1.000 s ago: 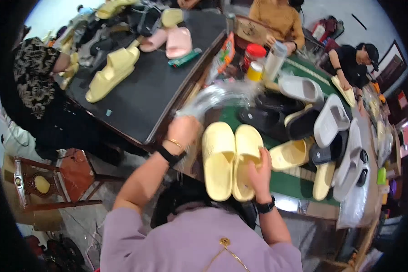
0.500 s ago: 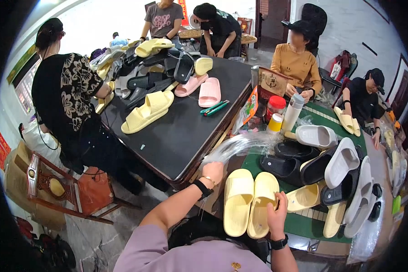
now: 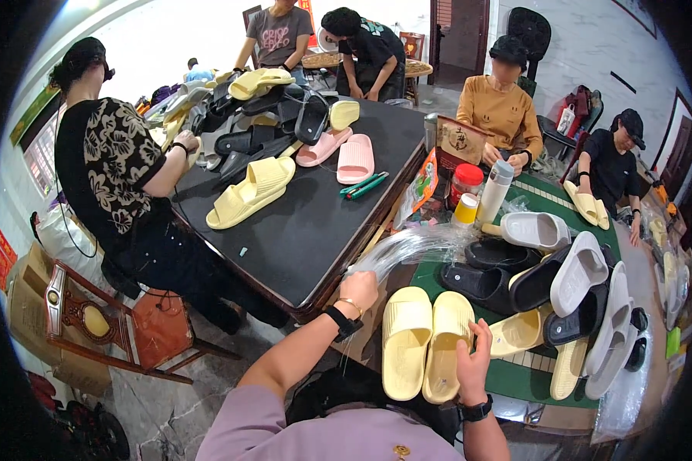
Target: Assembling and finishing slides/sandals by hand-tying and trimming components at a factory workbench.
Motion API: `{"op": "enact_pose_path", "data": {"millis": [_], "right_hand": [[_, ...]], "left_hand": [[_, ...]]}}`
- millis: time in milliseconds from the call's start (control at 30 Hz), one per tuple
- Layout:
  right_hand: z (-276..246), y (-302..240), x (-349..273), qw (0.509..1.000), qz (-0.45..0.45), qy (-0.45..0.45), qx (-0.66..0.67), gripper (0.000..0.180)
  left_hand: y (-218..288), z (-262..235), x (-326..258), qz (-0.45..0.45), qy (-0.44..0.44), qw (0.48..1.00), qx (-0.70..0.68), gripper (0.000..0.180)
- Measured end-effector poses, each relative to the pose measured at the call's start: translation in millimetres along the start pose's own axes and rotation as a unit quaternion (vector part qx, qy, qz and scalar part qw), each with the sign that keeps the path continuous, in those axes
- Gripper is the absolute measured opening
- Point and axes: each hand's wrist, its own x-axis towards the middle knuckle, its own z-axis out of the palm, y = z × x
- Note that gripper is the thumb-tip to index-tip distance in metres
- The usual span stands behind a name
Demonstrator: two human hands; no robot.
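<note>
**Slippers in one hand, a bag in the other**

We start at our right hand (image 3: 473, 361): its fingers are wrapped over the edge of a pair of pale yellow slippers (image 3: 427, 344), gripping them side by side with soles up, so the two stay together as one bundle. They sit just in front of our chest, over the near edge of the green table (image 3: 515, 376).

Our left hand (image 3: 359, 290) is clenched around the gathered end of a clear plastic bag (image 3: 411, 246), which fans out away from us toward the middle of the table. Held by its end like that, the thin film stays off the clutter and apart from the slippers.

Beyond our hands lies a heap of black, white and yellow slippers (image 3: 569, 296), overlapping one another on the green table. Past the bag stand a red-lidded jar (image 3: 465, 184) and a tall white bottle (image 3: 494, 190). To our left is a black table (image 3: 307, 230) with more slippers, pink ones (image 3: 355, 158) among them, and several people work around both tables.
</note>
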Motion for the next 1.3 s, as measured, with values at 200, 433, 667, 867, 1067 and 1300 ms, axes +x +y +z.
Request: {"op": "enact_pose_path", "data": {"millis": [200, 433, 667, 867, 1067, 1300], "right_hand": [[9, -14, 12, 0.999, -0.037, -0.007, -0.003, 0.035], [31, -40, 29, 0.989, -0.136, -0.031, -0.045, 0.031], [61, -74, 46, 0.985, -0.090, -0.136, 0.052, 0.036], [79, -65, 52, 0.968, -0.224, -0.110, 0.016, 0.029], [65, -67, 51, 0.973, -0.208, -0.103, 0.004, 0.008], [44, -71, 37, 0.966, -0.160, -0.186, 0.076, 0.012]], "left_hand": [[11, -22, -4, -0.004, 0.025, 0.999, -0.032, 0.020], [2, -24, -1, 0.028, 0.008, 0.988, -0.155, 0.020], [42, -59, -26, -0.035, -0.193, 0.873, -0.447, 0.018], [62, -76, -46, 0.033, -0.240, 0.835, -0.494, 0.015], [66, -71, -33, -0.040, -0.207, 0.800, -0.562, 0.017], [29, -1, -2, 0.131, -0.150, 0.885, -0.421, 0.032]]}}
